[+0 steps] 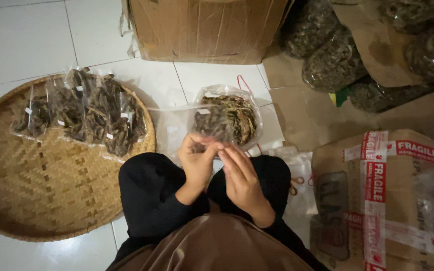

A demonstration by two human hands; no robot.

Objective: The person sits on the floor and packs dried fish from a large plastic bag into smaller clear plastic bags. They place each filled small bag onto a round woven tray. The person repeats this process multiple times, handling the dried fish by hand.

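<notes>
On white tiles, both hands pinch a clear packet (pixel 225 119) of dried brown leaves.

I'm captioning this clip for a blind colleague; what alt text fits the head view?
Both hands, left hand and right hand, pinch a small clear bag of dried brown leaves above the person's lap. To the left, a round woven tray holds several filled packets; cardboard boxes stand behind.

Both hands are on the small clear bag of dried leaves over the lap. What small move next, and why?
Probably press the bag's mouth shut: both hands, left and right, pinch its near edge, it looks full, and similar filled packets lie on the woven tray.
</notes>
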